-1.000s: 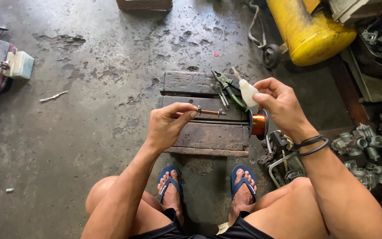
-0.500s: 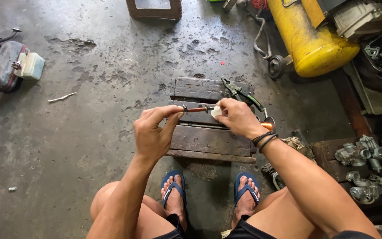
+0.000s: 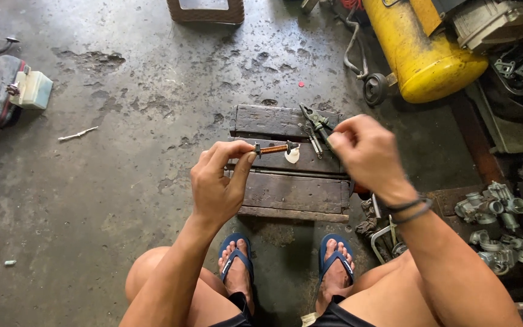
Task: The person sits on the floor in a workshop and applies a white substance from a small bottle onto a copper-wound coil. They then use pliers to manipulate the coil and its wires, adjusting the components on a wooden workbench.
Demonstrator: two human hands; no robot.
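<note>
Left hand (image 3: 216, 184), grip pinching one end of a thin copper-coloured rod (image 3: 273, 148) held level above the wooden worktop (image 3: 295, 194), near its far edge. Right hand (image 3: 367, 151), fingers curled together; its contents cannot be told. Pliers (image 3: 317, 124) lie at the far right corner.

So the wooden pallet block (image 3: 292, 191) sits on the concrete floor (image 3: 122, 181) right in front of the person's feet, with pliers (image 3: 317, 124) lying on its far right part. The left hand (image 3: 219, 181) is over the block's left edge, holding a small rod (image 3: 273, 148) out sideways toward the right hand (image 3: 367, 151), which is above the block's right side. A wad of white stuff (image 3: 292, 155) hangs just under the rod's right end. Air compressor tank (image 3: 422, 51) is far right behind the block, carburetors (image 3: 494, 209) near right, a container (image 3: 7, 91) far left, and a crate (image 3: 206, 11) straight behind.
</note>
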